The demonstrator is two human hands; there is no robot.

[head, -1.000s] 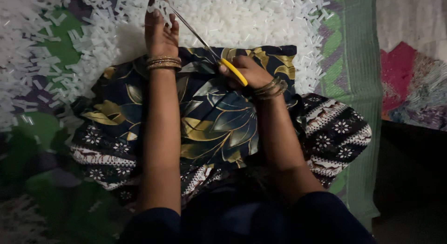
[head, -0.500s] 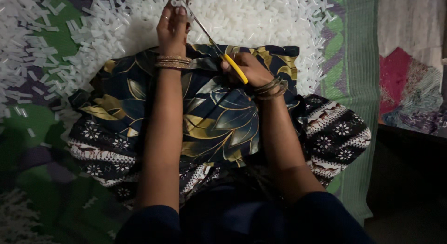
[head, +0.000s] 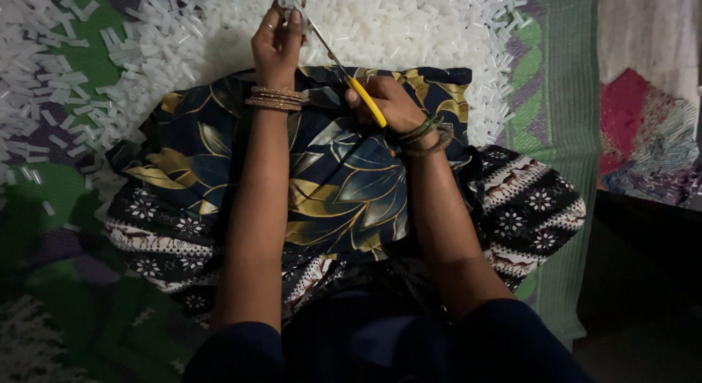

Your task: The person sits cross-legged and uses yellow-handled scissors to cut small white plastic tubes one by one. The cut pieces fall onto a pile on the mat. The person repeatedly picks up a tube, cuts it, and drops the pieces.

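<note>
The person's left hand [head: 276,38] is raised at the far edge of the view, fingers pinched closed on a short white plastic tube piece [head: 287,0] held just above the fingertips. The right hand [head: 386,103] sits lower and to the right, closed around the yellow handles of a pair of metal-bladed scissors [head: 344,70]. Their long axis runs on a slant from the right hand up and to the far left, the blade tips meeting the tube right at the left hand's fingers; whether the blades are parted or closed cannot be told, as they are too thin in the dim light. The left hand is thus the one at the tube, the scissors reaching it from the near right. Both forearms rest over a dark blue cushion printed with gold and teal leaves [head: 329,178]. A wide heap of small cut white tube pieces [head: 409,28] spreads far and left of the cushion, lying on a green woven mat [head: 559,98] that runs off to the right
</note>
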